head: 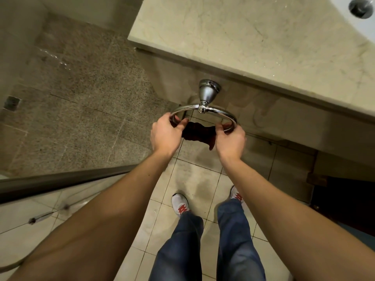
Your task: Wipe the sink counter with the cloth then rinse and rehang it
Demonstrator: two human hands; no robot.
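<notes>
A dark brown cloth [199, 133] hangs bunched over the front of a chrome towel ring [204, 108] fixed to the counter's side wall. My left hand [165, 132] grips the cloth's left end at the ring. My right hand [230, 139] grips its right end, where a corner dangles below. The beige marble sink counter [233, 37] lies above the ring, and the white basin [345, 21] with its drain shows at the top right.
A speckled shower floor [81, 94] lies to the left behind a dark metal glass-door rail [60, 181]. Pale floor tiles [194, 179] with wet patches spread below. My legs in jeans and white shoes stand at the bottom. A dark cabinet opening sits at the right.
</notes>
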